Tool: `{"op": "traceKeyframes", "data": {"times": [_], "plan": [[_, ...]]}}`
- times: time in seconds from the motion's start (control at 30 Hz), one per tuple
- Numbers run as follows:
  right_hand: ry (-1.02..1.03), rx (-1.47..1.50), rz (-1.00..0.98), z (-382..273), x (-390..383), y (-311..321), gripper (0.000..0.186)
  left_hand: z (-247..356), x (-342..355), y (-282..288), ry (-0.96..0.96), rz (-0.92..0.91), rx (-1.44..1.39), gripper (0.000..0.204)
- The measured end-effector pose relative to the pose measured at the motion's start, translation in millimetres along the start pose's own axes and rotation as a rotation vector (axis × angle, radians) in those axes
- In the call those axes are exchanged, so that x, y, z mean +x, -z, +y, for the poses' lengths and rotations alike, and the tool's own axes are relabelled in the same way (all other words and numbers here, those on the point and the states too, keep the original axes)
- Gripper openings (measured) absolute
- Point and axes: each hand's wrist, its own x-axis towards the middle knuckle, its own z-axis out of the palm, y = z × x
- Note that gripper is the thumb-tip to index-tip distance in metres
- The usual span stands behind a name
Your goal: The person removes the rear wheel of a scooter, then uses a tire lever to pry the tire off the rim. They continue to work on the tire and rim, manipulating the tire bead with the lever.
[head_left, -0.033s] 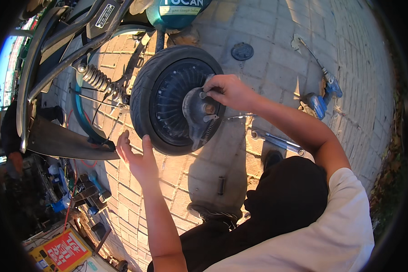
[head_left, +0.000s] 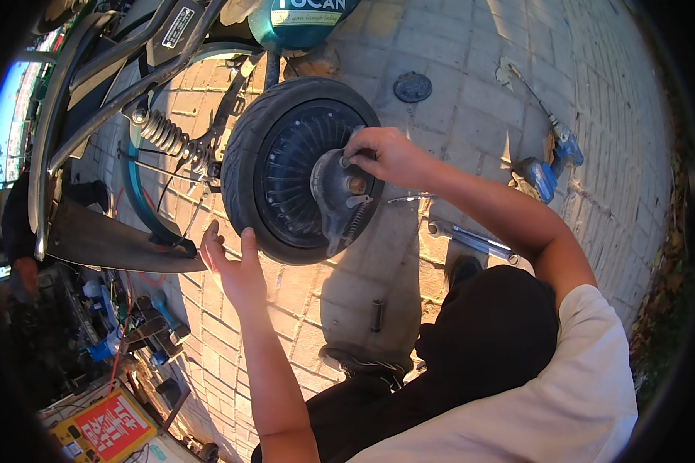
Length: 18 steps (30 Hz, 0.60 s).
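Note:
A small wheel with a black tyre (head_left: 247,170) and ribbed hub (head_left: 286,201) is in the centre. Its side carries a metal brake plate (head_left: 328,212) with a small spring (head_left: 357,221) and protruding axle (head_left: 356,185). My right hand (head_left: 382,154) pinches something at the plate's upper edge; its fingertips partly hide what they grip. My left hand (head_left: 235,262) has fingers spread by the tyre's lower-left edge, the thumb touching or very close to the rubber, holding nothing.
A scooter frame (head_left: 108,58) with shock absorber (head_left: 170,139) stands upper left. Wrenches (head_left: 475,239), a blue drill (head_left: 544,177), round black disc (head_left: 413,89) and small cylinder (head_left: 377,315) lie on paving. Another person's hand (head_left: 27,274), assorted tools (head_left: 131,332) and yellow box (head_left: 93,432) are at left.
My left hand has shifted very slightly upward along the tyre's edge. My right hand and the wheel look almost unchanged.

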Motion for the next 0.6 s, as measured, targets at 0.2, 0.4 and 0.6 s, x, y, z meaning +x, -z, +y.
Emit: {"op": "traceKeyframes", "data": {"times": [0.2, 0.4, 0.6], "plan": [[0.04, -0.033, -0.052, 12, 6, -3, 0.015, -20, 2, -5, 0.133, -0.122, -0.129, 0.048], [-0.349, 0.19, -0.158, 10, 17, 7, 0.015, -15, 6, 0, 0.116, -0.161, -0.164, 0.047], [-0.42, 0.199, -0.339, 2, 38, 15, 0.014, -16, 7, 2, -0.021, -0.126, -0.047, 0.042]]}}
